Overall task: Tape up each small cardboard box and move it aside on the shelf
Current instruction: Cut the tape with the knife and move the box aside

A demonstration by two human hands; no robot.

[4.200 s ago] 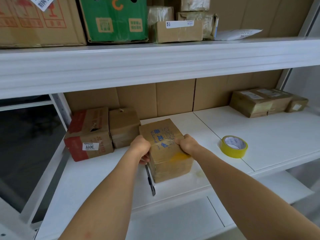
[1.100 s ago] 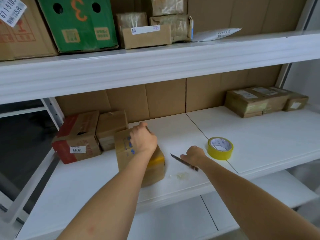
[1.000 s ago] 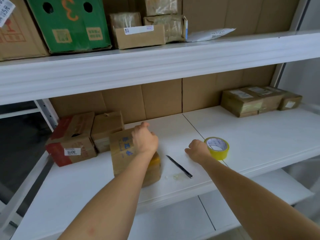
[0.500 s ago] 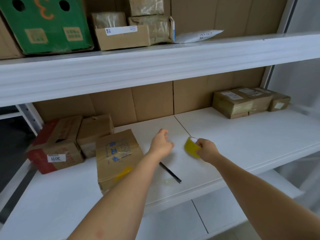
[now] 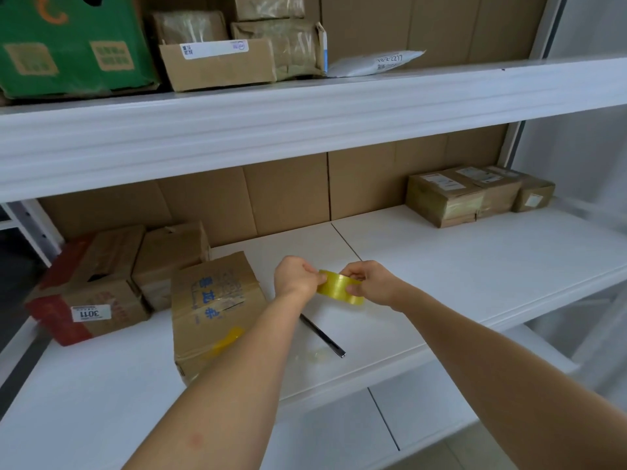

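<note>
Cardboard box with blue printed characters sits on the white shelf, left of centre; its top bears old clear tape and a torn patch, and a strip of yellow tape crosses its near edge. Just right of it, above the shelf, both hands hold the yellow tape roll: the left hand pinches its left rim with curled fingers, and the right hand grips its right side with fingers wrapped round it. Under the hands a dark slim knife lies on the shelf, close to the box but apart from it. Behind the box, touching or nearly so, stand a plain brown box and a red-and-brown box with a white label. Three taped parcels sit well apart at the far right. Upper shelf holds a green carton and more parcels.
</note>
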